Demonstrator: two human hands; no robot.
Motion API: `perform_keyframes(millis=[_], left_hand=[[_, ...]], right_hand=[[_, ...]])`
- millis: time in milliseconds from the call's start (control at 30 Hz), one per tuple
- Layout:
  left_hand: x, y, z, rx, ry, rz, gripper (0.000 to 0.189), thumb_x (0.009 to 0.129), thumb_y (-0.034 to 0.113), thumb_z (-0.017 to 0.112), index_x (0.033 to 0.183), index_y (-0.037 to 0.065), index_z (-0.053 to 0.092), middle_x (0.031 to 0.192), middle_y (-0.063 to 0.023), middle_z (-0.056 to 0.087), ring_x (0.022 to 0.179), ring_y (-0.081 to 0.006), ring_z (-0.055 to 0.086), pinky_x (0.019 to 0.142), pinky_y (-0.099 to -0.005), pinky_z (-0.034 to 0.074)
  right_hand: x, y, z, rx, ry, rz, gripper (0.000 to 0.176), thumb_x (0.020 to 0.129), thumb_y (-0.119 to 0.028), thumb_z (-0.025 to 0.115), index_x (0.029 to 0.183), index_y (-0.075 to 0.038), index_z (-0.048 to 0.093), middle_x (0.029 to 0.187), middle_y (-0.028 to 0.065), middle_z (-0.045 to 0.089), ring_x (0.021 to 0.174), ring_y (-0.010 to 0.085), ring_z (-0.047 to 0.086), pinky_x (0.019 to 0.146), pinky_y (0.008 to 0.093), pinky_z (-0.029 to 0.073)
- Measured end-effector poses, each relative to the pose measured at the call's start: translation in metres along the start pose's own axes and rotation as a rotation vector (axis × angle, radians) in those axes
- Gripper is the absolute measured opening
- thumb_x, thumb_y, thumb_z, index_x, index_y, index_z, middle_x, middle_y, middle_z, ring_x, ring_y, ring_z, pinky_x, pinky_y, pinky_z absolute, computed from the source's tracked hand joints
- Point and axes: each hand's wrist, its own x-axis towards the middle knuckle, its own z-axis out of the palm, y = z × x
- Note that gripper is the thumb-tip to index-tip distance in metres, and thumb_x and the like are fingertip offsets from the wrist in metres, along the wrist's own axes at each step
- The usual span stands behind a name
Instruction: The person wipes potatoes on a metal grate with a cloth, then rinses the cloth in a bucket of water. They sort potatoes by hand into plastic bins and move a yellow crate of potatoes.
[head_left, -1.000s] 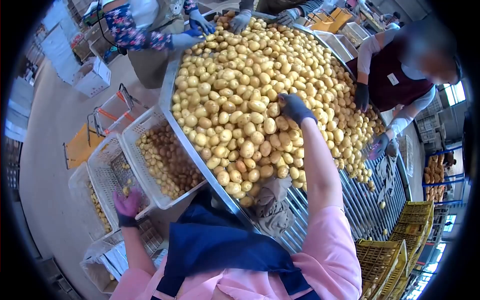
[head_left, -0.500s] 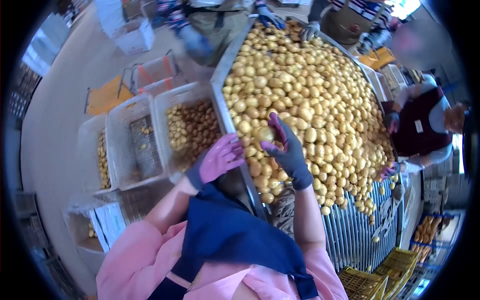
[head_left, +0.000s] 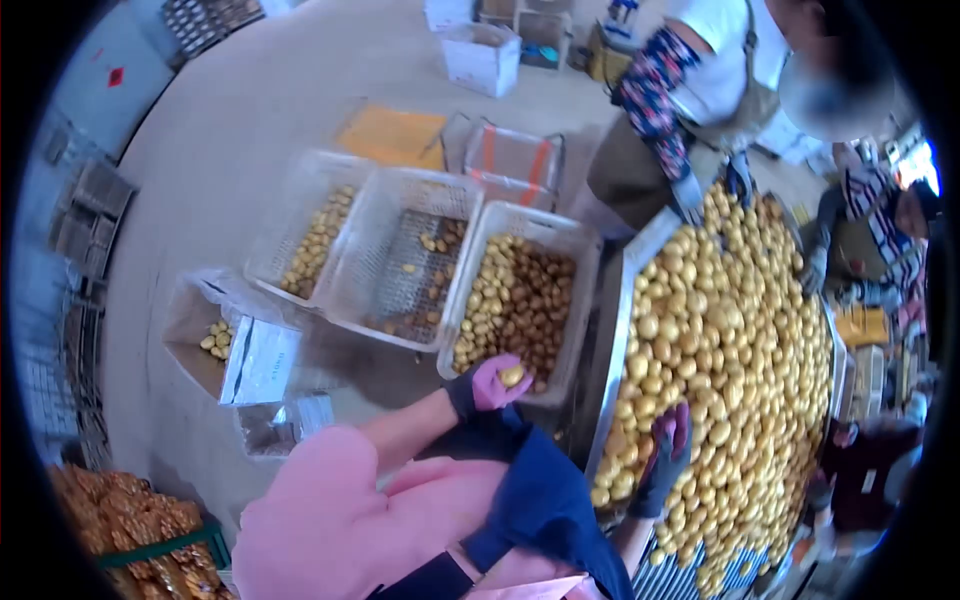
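Note:
My left hand [head_left: 486, 388], in a purple and grey glove, grips a yellow potato [head_left: 511, 376] at the near end of a white plastic crate [head_left: 545, 220]. That crate holds pale potatoes [head_left: 490, 300] on one side and darker brown ones [head_left: 540, 320] on the other. My right hand [head_left: 664, 462], gloved alike, is over the near left part of a large heap of yellow potatoes [head_left: 740, 340]. Its fingers point up, slightly bent, and I see nothing in them. The heap lies on a metal-edged sorting table [head_left: 618, 330].
Two more white crates, a middle one [head_left: 385, 265] and a left one [head_left: 268, 262], stand alongside. A cardboard box [head_left: 195, 350] with some potatoes is at left, filled net bags [head_left: 130, 510] lower left. Co-workers stand around the table, one gloved hand [head_left: 688, 198] at its far edge.
The view has swung left toward the crates. The potato that was in my right hand is gone from it; my left hand, open before, now holds a potato by the crate.

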Motion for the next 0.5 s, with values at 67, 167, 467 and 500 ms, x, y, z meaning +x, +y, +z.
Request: perform_keyframes(millis=[67,167,467,500], left_hand=[[0.005,0.022,-0.018,0.172,0.034,0.127,0.015,0.085,0.013,0.061,0.098,0.01,0.056,0.097,-0.0091,0.057,0.095,-0.0223,0.057,0.081,-0.0376,0.052],[-0.002,0.119,0.024,-0.082,-0.084,0.318,0.018,0.084,0.02,0.061,0.093,0.007,0.052,0.094,-0.0139,0.056,0.09,-0.0239,0.058,0.079,-0.0372,0.052],[0.041,0.135,0.125,0.801,-0.296,0.621,0.019,0.094,0.021,0.046,0.107,0.008,0.053,0.098,-0.0047,0.058,0.095,-0.0163,0.058,0.082,-0.0279,0.048],[0.037,0.093,0.142,0.696,-0.432,0.421,0.017,0.093,0.018,0.048,0.107,0.008,0.053,0.097,-0.0039,0.058,0.094,-0.015,0.058,0.079,-0.0252,0.047]], right_hand=[[-0.001,0.001,0.003,-0.019,0.04,0.031,0.054,0.09,-0.015,0.059,0.134,0.006,0.038,0.129,0.0147,0.048,0.116,0.02,0.047,0.098,0.031,0.039],[0.003,-0.006,0.005,-0.046,-0.007,0.033,0.055,0.089,-0.016,0.06,0.134,0.007,0.037,0.133,0.0156,0.045,0.119,0.0203,0.045,0.101,0.0319,0.036],[0.004,-0.008,0.021,-0.03,-0.042,0.138,0.052,0.09,-0.016,0.059,0.134,0.002,0.039,0.133,0.0153,0.046,0.122,0.0222,0.045,0.102,0.0322,0.037],[0.003,-0.002,0.027,-0.031,-0.057,0.089,0.053,0.09,-0.02,0.06,0.133,0.002,0.04,0.128,0.0134,0.049,0.116,0.0198,0.048,0.099,0.03,0.038]])
